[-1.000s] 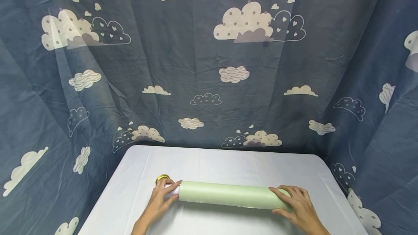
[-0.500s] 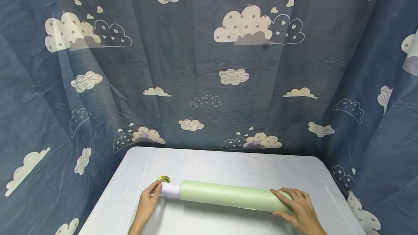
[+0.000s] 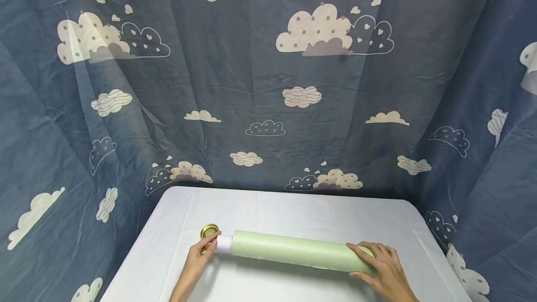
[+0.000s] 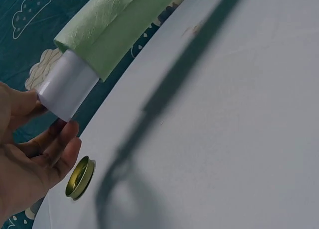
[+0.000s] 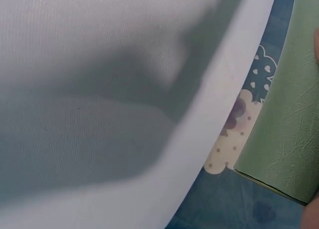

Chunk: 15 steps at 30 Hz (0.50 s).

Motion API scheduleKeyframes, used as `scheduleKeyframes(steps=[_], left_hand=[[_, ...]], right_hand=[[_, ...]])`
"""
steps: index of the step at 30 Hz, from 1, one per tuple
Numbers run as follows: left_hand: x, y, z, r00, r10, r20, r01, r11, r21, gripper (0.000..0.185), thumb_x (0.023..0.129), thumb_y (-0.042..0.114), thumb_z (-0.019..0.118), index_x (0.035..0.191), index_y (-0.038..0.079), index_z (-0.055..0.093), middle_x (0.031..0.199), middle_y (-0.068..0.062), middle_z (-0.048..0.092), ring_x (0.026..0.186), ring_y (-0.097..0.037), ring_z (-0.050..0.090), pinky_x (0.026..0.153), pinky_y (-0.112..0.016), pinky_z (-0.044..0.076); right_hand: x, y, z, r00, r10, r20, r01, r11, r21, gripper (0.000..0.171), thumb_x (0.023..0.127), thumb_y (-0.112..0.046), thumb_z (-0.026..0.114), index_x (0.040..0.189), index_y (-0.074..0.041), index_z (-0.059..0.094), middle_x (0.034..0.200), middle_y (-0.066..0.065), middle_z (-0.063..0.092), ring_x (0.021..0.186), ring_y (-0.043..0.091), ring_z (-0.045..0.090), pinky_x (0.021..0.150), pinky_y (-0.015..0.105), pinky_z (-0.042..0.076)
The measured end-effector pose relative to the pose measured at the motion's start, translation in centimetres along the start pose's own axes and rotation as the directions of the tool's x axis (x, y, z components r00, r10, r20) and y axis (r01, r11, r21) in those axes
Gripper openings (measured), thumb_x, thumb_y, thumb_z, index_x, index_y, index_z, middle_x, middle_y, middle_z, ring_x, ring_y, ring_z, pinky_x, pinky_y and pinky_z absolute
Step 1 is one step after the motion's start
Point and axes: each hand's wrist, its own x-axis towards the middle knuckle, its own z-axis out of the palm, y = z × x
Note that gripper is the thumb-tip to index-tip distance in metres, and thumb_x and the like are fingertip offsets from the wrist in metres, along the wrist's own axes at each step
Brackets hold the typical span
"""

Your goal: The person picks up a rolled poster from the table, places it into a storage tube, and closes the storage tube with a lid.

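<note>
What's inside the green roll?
A white cylinder, its end held by the left hand, pokes out; the green roll covers the rest, so anything deeper is hidden.

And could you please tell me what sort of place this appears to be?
Probably a small curtained-off work or filming area: dark blue cloud-print fabric hangs behind and on both sides of a white table, over which a person holds a green roll.

The person's hands (image 3: pixel 198 254) and visible wrists (image 3: pixel 182 284) are bare, with slender fingers (image 4: pixel 64 140).
</note>
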Motion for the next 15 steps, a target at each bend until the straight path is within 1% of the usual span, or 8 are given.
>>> scheduleKeyframes(steps=[3,5,11,15], left_hand=[[0.0,0.1,0.4,1.000,0.005,0.017,-0.005,1.000,0.001,0.039,0.101,0.023,0.068,0.134,0.003,0.067,0.127,-0.019,0.069,0.094,-0.001,0.062,0.080,-0.019,0.057],[0.0,0.1,0.7,1.000,0.010,0.021,-0.010,1.000,0.000,0.039,0.099,0.023,0.070,0.133,0.003,0.068,0.125,-0.018,0.071,0.093,0.001,0.061,0.079,-0.018,0.056],[0.0,-0.1,1.4,0.999,0.019,0.050,-0.019,1.000,0.000,0.038,0.096,0.023,0.073,0.129,0.004,0.070,0.125,-0.014,0.072,0.093,0.000,0.062,0.081,-0.018,0.056],[-0.1,-0.1,1.7,0.998,0.008,0.063,-0.008,1.000,0.006,0.038,0.096,0.022,0.073,0.129,0.003,0.070,0.127,-0.015,0.072,0.091,-0.001,0.061,0.079,-0.018,0.055]], right_hand=[[-0.1,-0.1,0.2,1.000,0.004,0.003,-0.004,1.000,-0.006,0.075,0.061,-0.040,0.096,0.131,-0.033,0.071,0.112,0.001,0.070,0.102,0.025,0.061,0.085,0.048,0.037],[-0.2,-0.2,0.3,1.000,0.003,0.002,-0.003,1.000,-0.012,0.075,0.061,-0.042,0.096,0.131,-0.034,0.071,0.112,0.000,0.070,0.101,0.024,0.061,0.085,0.047,0.037],[-0.1,-0.5,0.6,1.000,-0.019,-0.015,0.019,1.000,-0.005,0.075,0.062,-0.044,0.095,0.132,-0.035,0.070,0.112,-0.002,0.070,0.099,0.023,0.062,0.084,0.047,0.039],[0.0,-0.7,0.8,0.999,-0.031,-0.014,0.030,1.000,-0.006,0.075,0.061,-0.042,0.095,0.132,-0.032,0.071,0.113,-0.003,0.070,0.099,0.022,0.062,0.084,0.047,0.039]])
